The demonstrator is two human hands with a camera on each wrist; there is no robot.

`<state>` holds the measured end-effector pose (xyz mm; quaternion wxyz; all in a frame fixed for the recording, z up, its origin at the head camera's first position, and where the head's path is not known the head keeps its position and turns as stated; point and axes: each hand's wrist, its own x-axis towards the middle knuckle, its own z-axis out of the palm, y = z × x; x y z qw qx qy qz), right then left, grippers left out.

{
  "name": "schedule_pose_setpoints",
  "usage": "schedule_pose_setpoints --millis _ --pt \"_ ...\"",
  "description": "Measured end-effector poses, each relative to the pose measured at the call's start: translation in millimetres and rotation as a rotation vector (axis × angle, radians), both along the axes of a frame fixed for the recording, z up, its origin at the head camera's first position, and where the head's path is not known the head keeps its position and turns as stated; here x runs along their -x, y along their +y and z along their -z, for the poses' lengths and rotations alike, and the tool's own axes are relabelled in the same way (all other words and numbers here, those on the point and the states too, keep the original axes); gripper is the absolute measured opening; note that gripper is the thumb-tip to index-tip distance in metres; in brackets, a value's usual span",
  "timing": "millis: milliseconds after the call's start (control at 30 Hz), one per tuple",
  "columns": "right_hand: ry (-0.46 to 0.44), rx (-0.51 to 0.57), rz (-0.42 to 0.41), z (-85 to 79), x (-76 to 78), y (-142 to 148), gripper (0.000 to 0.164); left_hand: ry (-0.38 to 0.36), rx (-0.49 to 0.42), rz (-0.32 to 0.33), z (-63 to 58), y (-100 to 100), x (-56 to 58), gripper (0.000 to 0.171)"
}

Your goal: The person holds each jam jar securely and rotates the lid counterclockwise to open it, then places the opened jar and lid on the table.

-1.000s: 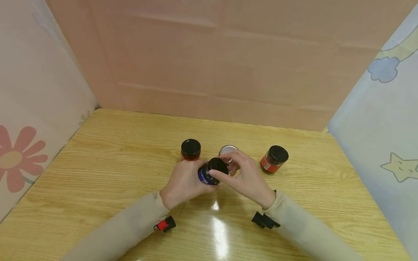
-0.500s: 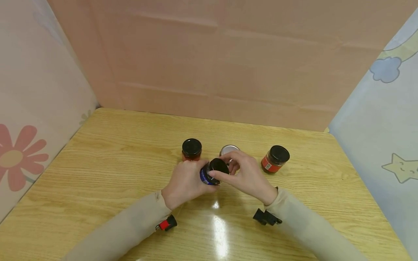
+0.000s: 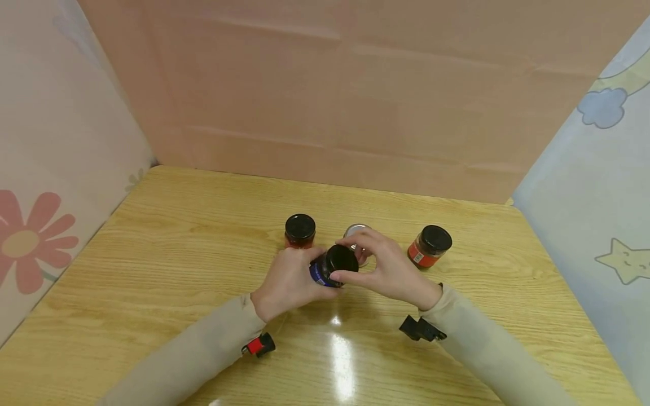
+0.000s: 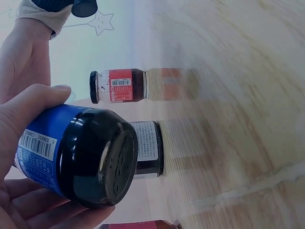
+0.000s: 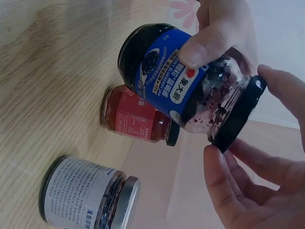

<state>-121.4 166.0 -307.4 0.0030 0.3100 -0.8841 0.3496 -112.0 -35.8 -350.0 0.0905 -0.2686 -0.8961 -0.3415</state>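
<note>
Here, blue-labelled jar [image 3: 320, 274] between hands [image 3: 289, 282] [image 3: 398, 273]; left round body, right pinching lid [image 5: 240, 114]

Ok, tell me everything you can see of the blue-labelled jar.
The blue-labelled jar looks like clear glass, with dark contents and reddish-purple smears inside near the neck. Its blue label carries printing, a dark-fruit picture and a barcode. It is held tilted, off the table, its base showing in the left wrist view. The left hand grips the body; the right hand's fingers and thumb hold the rim of the black lid. The lid is on; whether it is loosened, I cannot tell.
</note>
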Motion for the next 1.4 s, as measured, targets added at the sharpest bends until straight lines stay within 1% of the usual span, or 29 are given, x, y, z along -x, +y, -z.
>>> schedule_pose_setpoints --millis 167,300,400,533,600,667,767,833,867,967,1033,1067,1133,1267,1400 --pt "0.011 -0.008 -0.052 -1.4 0.3 3.6 0.050 -0.004 -0.027 0.011 1.7 -0.5 0.3 0.048" --pt "0.025 -0.013 -0.111 -3.8 0.1 5.8 0.050 -0.024 -0.068 0.044 3.0 -1.7 1.1 0.048" --pt "0.022 -0.014 -0.156 -5.4 0.8 7.1 0.050 -0.075 -0.106 0.074 3.1 -2.7 2.0 0.049" --pt "0.010 -0.018 -0.198 -7.0 2.0 9.0 0.050 -0.162 -0.133 0.093 1.8 -3.8 3.2 0.053" --pt "0.004 -0.015 -0.217 -7.2 2.5 9.8 0.051 -0.184 -0.135 0.097 1.2 -4.0 3.6 0.053" --pt "-0.001 -0.010 -0.232 -6.8 3.0 10.5 0.051 -0.189 -0.133 0.099 0.8 -4.1 3.8 0.053" --pt "0.000 0.001 -0.242 -5.4 3.5 11.4 0.052 -0.178 -0.127 0.089 0.5 -4.0 3.3 0.053" --pt "-0.005 0.011 -0.232 -4.2 3.2 11.5 0.053 -0.168 -0.123 0.074 0.0 -3.6 2.6 0.053" --pt "-0.007 0.018 -0.215 -3.8 2.8 11.2 0.053 -0.160 -0.121 0.065 -0.2 -3.3 2.2 0.053" --pt "0.008 0.036 -0.128 -2.9 1.7 9.6 0.052 -0.119 -0.111 0.040 -1.0 -2.1 0.8 0.050" --pt "0.013 0.045 -0.059 -3.7 0.8 7.6 0.049 -0.090 -0.102 0.028 -2.2 -1.2 -0.4 0.047" --pt "0.020 0.041 -0.025 -4.2 0.6 6.6 0.047 -0.080 -0.096 0.025 -2.8 -0.8 -0.9 0.046" --pt "0.024 0.027 0.019 -5.2 -0.1 4.5 0.043 -0.067 -0.083 0.021 -4.0 -0.1 -1.8 0.044" --pt "0.025 -0.027 0.069 -6.5 -1.9 0.5 0.040 -0.058 -0.062 0.016 -3.9 1.0 -2.5 0.041" --pt "0.050 -0.082 0.078 -6.1 -2.5 -2.8 0.041 -0.059 -0.048 0.010 -3.8 1.8 -2.8 0.041"
